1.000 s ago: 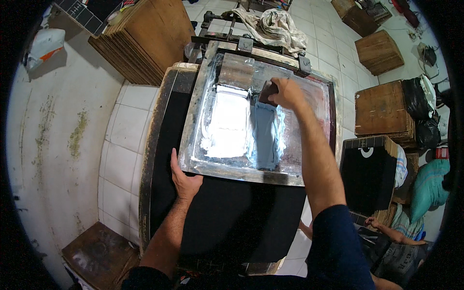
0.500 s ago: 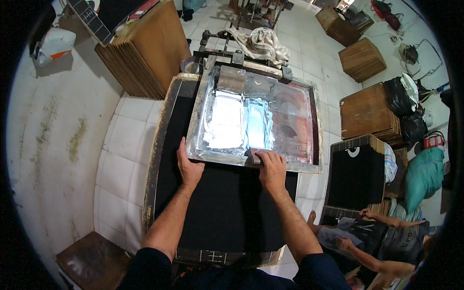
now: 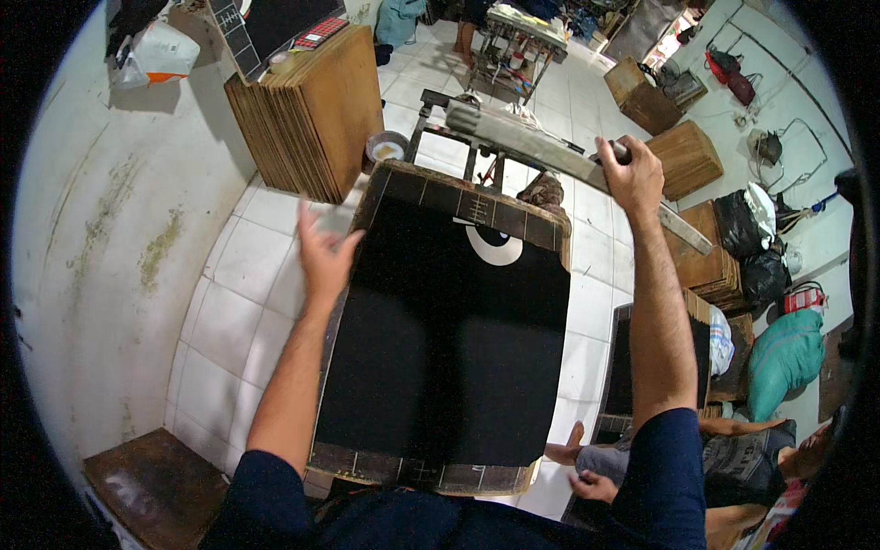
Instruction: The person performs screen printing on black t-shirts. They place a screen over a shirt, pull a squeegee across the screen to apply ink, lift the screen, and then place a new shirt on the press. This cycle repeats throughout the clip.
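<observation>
My left hand (image 3: 325,261) hangs empty at the left edge of the printing board (image 3: 422,190), its fingers apart and a little blurred. At the far right, my right hand (image 3: 634,179) is closed around a dark squeegee (image 3: 623,152), against the raised screen-printing frame (image 3: 532,139). That frame is tilted up and seen nearly edge-on, so its mesh is hidden. Stretched over the board lies black fabric (image 3: 440,339), with a white crescent-shaped print (image 3: 497,249) near its far edge.
Stacked boards (image 3: 321,110) stand at the far left, beside a small tub (image 3: 387,147). A co-worker (image 3: 738,458) sits at the lower right near another board with black fabric. Bags, including a green sack (image 3: 788,353), line the right wall.
The frame has swung up off the fabric, uncovering the white print. My right hand has moved up and right with it. My left hand has let go of the frame and shifted left.
</observation>
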Tool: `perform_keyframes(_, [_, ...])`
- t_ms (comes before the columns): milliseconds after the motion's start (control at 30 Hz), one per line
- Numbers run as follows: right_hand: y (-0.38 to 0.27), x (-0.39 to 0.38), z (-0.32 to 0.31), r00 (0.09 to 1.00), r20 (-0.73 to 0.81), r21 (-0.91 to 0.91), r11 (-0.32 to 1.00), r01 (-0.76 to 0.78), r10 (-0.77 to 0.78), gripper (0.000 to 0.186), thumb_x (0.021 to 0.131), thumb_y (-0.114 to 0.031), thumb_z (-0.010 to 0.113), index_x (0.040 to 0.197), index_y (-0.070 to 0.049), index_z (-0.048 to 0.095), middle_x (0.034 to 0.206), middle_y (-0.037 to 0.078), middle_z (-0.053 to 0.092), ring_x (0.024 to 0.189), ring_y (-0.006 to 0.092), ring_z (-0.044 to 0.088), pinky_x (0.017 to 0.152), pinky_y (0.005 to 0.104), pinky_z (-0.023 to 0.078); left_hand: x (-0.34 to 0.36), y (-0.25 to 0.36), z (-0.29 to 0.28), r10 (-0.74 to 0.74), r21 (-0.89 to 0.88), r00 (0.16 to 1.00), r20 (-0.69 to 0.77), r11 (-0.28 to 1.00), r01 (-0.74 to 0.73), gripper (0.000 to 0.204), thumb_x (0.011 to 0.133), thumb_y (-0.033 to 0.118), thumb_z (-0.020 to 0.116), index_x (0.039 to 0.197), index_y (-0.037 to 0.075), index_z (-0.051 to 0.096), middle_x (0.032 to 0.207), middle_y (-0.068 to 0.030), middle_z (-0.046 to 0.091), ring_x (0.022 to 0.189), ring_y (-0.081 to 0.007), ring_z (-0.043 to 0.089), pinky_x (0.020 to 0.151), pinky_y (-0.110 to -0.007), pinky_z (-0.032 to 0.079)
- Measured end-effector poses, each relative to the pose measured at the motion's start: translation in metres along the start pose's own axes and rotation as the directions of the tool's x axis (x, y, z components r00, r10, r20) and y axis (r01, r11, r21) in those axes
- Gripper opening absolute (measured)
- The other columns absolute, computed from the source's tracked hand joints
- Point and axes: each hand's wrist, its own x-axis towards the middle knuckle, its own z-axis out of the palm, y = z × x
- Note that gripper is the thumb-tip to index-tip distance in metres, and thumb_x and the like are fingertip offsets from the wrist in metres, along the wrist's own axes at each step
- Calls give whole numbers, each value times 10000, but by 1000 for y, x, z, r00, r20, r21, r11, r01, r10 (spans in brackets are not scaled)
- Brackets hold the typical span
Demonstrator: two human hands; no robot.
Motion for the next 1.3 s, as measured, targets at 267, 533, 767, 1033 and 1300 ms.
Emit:
perform_keyframes(267, [17, 69, -12, 990, 125, -94, 994, -61, 73, 641, 888, -666, 650, 1068, -62, 765, 1011, 230, 747, 989, 402, 725, 882, 487, 547, -373, -191, -324, -974, -148, 223, -48, 227, 962, 266, 1025, 138, 476, 1044, -54, 658, 1101, -257, 703, 1006, -422, 674, 809, -502, 556])
perform_keyframes(533, [31, 102, -13, 985, 159, -11, 998, -61, 62, 693, 887, -684, 645, 971, -3, 740, 844, 207, 713, 827, 308, 664, 828, 434, 506, -497, -185, -389, -935, -687, 223, 275, -29, 726, 439, 1005, 380, 637, 1204, -11, 636, 1209, -181, 676, 1089, -359, 674, 919, -494, 597])
perform_keyframes(767, [36, 102, -7, 992, 124, -8, 1000, -26, 27, 698, 889, -682, 646, 954, 8, 724, 827, 216, 695, 791, 310, 636, 813, 439, 495, -499, -146, -385, -245, 846, 969, 42, 524, 96, 468, 928, 222, 716, 1368, 76, 656, 1285, -196, 666, 1204, -417, 614, 1032, -511, 503])
perform_keyframes(1033, [51, 111, -5, 981, 188, -49, 998, -45, 54, 734, 889, -694, 638, 968, 31, 721, 878, 246, 704, 833, 348, 653, 824, 459, 495, -430, -107, -382, -544, 957, 832, -106, 171, 234, 138, 925, 117, 682, 997, 34, 765, 904, -214, 728, 844, -442, 689, 787, -530, 549])
perform_keyframes(1300, [46, 99, 0, 992, 99, -37, 997, -73, 76, 814, 857, -720, 644, 1214, 7, 724, 1183, 297, 706, 1164, 408, 675, 1006, 470, 494, -198, -1, -268, -2, 651, 943, -333, 723, 232, 92, 805, 66, 812, 816, 5, 745, 782, -166, 691, 770, -383, 634, 730, -470, 494])
